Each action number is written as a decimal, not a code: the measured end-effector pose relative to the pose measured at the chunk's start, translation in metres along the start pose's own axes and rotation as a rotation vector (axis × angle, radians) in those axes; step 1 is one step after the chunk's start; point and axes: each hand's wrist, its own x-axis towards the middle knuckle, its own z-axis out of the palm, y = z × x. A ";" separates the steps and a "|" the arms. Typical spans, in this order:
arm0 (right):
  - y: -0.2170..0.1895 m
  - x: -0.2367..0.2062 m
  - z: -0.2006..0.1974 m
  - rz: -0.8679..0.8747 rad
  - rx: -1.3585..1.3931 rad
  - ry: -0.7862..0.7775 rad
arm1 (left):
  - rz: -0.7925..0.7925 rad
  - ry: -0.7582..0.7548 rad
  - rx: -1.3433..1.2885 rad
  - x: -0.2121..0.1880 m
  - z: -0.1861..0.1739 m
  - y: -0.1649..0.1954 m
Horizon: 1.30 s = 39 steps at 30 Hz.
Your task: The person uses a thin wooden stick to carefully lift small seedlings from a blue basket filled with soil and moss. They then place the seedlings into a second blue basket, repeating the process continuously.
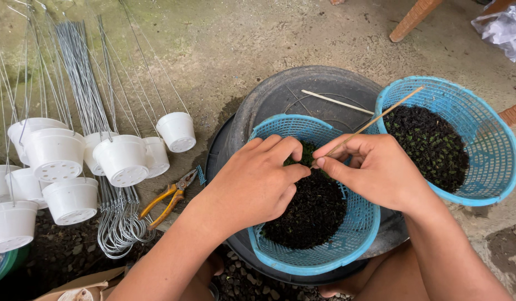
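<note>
Garden work yard; concrete floor (241,39); hanging pots (122,159).

clear plastic bag (504,27) | top right corner | crumpled || brown cardboard box (85,285) | bottom left edge

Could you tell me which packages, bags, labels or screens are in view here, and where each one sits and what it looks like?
Plastic bag: top right corner on the concrete floor, crumpled, clear to whitish.
Cardboard box: bottom left edge beside the person's left forearm, brown, open flaps, only partly in view.
No labels, signs or screens are visible.
</note>
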 end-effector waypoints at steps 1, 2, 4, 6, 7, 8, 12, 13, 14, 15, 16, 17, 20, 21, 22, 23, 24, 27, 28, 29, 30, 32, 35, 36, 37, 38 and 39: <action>0.001 0.000 0.000 0.022 0.007 0.004 | 0.008 0.007 -0.008 0.000 -0.001 0.000; 0.002 0.001 -0.001 0.043 0.015 0.008 | 0.016 0.013 -0.015 0.000 -0.003 0.000; 0.004 0.002 -0.001 -0.001 0.073 -0.002 | 0.027 0.027 -0.030 0.000 -0.006 0.000; 0.006 0.003 -0.002 -0.019 0.126 -0.005 | 0.034 0.043 -0.041 0.000 -0.009 0.000; 0.007 0.004 -0.002 -0.014 0.150 -0.003 | 0.034 0.051 -0.046 0.000 -0.010 0.000; 0.008 0.004 -0.002 -0.007 0.175 -0.003 | 0.033 0.058 -0.054 -0.001 -0.011 0.000; 0.009 0.002 0.000 -0.018 0.175 0.000 | 0.018 0.066 -0.064 -0.001 -0.012 -0.001; 0.009 0.002 0.001 -0.030 0.145 0.002 | 0.010 0.051 -0.044 -0.001 -0.011 -0.001; 0.008 0.002 0.001 -0.042 0.116 0.005 | 0.004 0.036 -0.023 0.000 -0.010 -0.001; 0.007 0.001 0.001 -0.030 0.078 0.009 | -0.005 0.018 -0.008 0.000 -0.009 0.000; 0.006 0.000 0.001 -0.019 0.040 0.012 | -0.007 -0.006 0.001 0.000 -0.007 0.000; 0.004 0.001 0.001 -0.013 0.001 0.017 | -0.008 -0.026 0.013 0.001 -0.006 0.000; 0.000 0.000 -0.001 -0.021 -0.100 -0.002 | -0.021 -0.058 0.033 0.001 -0.004 0.000; -0.002 0.000 -0.001 -0.022 -0.110 -0.002 | -0.027 -0.061 0.040 0.001 -0.003 -0.001; -0.002 -0.001 -0.001 -0.018 -0.120 -0.003 | -0.024 -0.059 0.043 0.001 -0.003 -0.001; -0.003 -0.001 -0.001 -0.016 -0.129 -0.004 | -0.022 -0.057 0.046 0.002 -0.002 -0.001; -0.003 -0.001 0.000 -0.027 -0.127 -0.007 | -0.021 -0.055 0.049 0.002 -0.002 -0.001; -0.004 -0.002 0.001 -0.039 -0.116 -0.016 | -0.010 -0.032 0.058 0.002 0.000 -0.001; -0.003 -0.001 0.001 -0.031 -0.111 -0.018 | -0.014 -0.040 0.053 0.002 0.000 -0.001; -0.004 0.000 0.000 -0.026 -0.108 -0.017 | -0.015 -0.044 0.051 0.002 0.000 -0.001; -0.003 0.000 0.000 -0.016 -0.122 -0.006 | -0.017 -0.050 0.049 0.002 0.000 -0.001; -0.002 -0.001 0.001 0.008 -0.149 0.012 | -0.018 -0.052 0.046 0.002 0.000 -0.001; -0.001 -0.002 0.001 -0.053 -0.127 0.022 | -0.020 -0.056 0.049 0.001 0.000 -0.001; -0.001 -0.002 0.000 -0.079 -0.121 0.005 | -0.021 -0.057 0.051 0.001 0.001 -0.001; -0.001 -0.001 0.000 -0.108 -0.116 -0.011 | -0.020 -0.056 0.051 0.001 0.001 -0.001; -0.002 0.000 -0.001 -0.138 -0.111 -0.025 | -0.018 -0.053 0.053 0.001 0.001 -0.002; -0.002 0.000 -0.001 -0.109 -0.137 -0.015 | -0.016 -0.052 0.054 0.001 0.001 -0.001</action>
